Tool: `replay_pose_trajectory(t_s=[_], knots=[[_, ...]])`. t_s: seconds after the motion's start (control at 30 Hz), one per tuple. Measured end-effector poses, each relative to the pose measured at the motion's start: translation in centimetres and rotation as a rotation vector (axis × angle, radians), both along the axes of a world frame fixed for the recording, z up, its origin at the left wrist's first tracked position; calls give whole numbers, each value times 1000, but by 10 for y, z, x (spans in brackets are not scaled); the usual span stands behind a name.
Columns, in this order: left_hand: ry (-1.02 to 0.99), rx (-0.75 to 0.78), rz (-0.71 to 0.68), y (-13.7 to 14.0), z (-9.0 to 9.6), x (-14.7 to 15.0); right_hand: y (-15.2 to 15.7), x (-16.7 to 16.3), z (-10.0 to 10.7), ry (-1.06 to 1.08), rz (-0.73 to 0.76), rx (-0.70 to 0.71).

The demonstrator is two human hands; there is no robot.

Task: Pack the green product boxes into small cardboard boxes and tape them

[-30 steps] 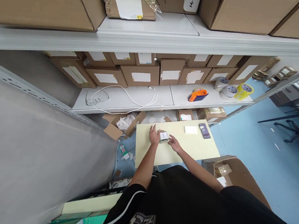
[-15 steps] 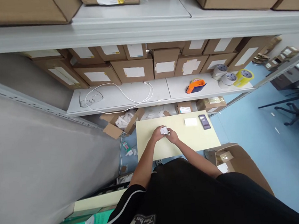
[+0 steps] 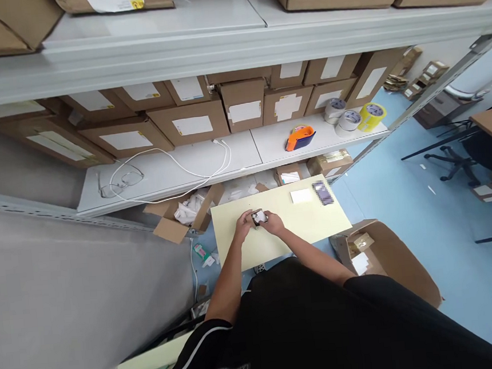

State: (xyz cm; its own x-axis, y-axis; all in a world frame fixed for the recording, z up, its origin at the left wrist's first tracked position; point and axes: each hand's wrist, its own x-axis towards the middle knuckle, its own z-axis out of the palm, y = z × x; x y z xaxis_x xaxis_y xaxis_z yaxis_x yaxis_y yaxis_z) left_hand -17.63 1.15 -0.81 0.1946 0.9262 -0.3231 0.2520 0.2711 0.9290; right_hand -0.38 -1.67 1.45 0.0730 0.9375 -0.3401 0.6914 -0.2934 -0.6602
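A small box [image 3: 259, 216], white with dark edges, is held between both hands above the pale yellow tabletop [image 3: 239, 255]. My left hand [image 3: 243, 225] has its fingers closed around the box's left side. On the right side, my right hand [image 3: 274, 222] grips it too. Dark parts show around a white face of the box, but its contents are too small to make out. To the right on the tabletop lie a flat white box or card stack [image 3: 301, 196] and a blurred dark purple object [image 3: 323, 193].
The shelf [image 3: 243, 153] ahead carries a white cable [image 3: 157, 151], glasses [image 3: 120, 183], an orange and blue tape dispenser [image 3: 300, 138], tape rolls [image 3: 348, 121] and cardboard boxes [image 3: 195, 126]. Open cartons stand below left [image 3: 170, 228] and right of the table [image 3: 402, 268].
The view has shifted and turned to the right. In my hands the small box has turned, and more of its dark part shows now.
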Motion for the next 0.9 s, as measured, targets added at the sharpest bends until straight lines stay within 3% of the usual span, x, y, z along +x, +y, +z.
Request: replay_pose_trajectory(t_s=[0.13,0.23,0.5,0.63,0.73,0.9], knots=[[120,135,-52,-9,-6,-6,-2,-13,0,-101,31,-36],[155,157,-140,-15,-7,-2,-3,-14,-4,-50,7,-4],[142,164,-62,-18,-2,23,-5,23,-13,82,-158,29],[122,191,-93,-14,3,36,-9,41,-12,140,-213,130],[96,215,-110,-11,3,43,-12,47,-7,29,-84,187],[101,181,-114,-7,-1,42,-7,40,12,-238,89,84]])
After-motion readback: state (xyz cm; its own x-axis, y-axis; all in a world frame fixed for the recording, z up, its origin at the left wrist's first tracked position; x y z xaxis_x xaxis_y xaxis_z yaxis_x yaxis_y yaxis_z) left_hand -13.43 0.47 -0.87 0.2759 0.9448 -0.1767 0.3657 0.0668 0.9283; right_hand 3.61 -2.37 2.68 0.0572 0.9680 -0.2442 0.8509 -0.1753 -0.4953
